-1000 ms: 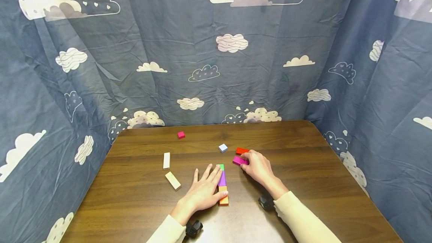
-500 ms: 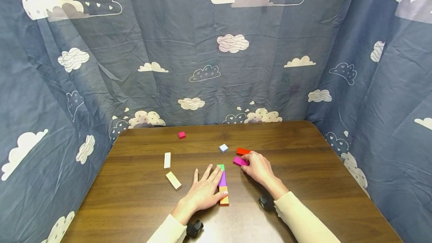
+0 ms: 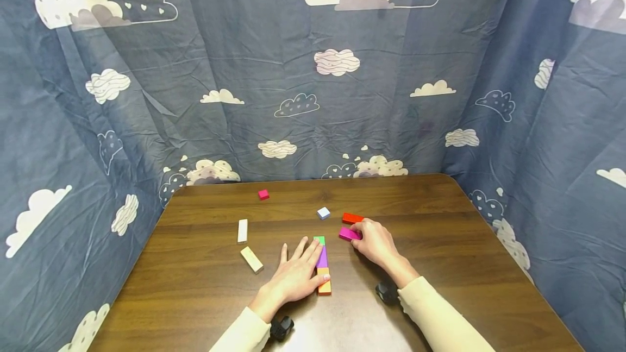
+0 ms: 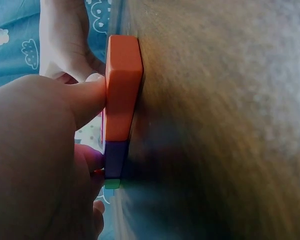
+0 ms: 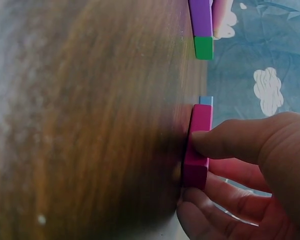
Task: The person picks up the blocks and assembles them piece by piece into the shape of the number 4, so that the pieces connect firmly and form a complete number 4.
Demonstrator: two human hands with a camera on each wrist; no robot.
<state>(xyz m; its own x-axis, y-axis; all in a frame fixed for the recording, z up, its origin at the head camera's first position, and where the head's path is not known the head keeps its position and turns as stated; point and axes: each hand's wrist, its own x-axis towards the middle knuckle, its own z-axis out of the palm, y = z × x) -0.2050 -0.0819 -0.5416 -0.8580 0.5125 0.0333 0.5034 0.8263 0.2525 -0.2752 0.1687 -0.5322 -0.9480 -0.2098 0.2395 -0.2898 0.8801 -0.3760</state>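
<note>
My left hand (image 3: 293,278) lies with spread, straight fingers over a row of blocks on the table. That row has an orange block (image 4: 122,90) at the near end, a purple block (image 3: 321,257) in the middle and a green block (image 5: 204,48) at the far end. The thumb touches the orange block's top, while fingertips rest on the purple and green ones. To the right of the row, my right hand (image 3: 375,240) pinches a magenta block (image 5: 200,145) between thumb and fingers, low at the tabletop. Just behind it is a red block (image 3: 352,218), partly hidden by the hand.
A light blue cube (image 3: 323,213) sits beyond the row. On the left lie a white block (image 3: 242,231) and a cream block (image 3: 251,259). A crimson cube (image 3: 263,194) is near the back edge of the wooden table (image 3: 195,297). A cloud-print curtain (image 3: 274,69) surrounds the table.
Both hands hold almost the same pose. The magenta block, pinched by the right hand, shows at most a very slight shift to the right.
</note>
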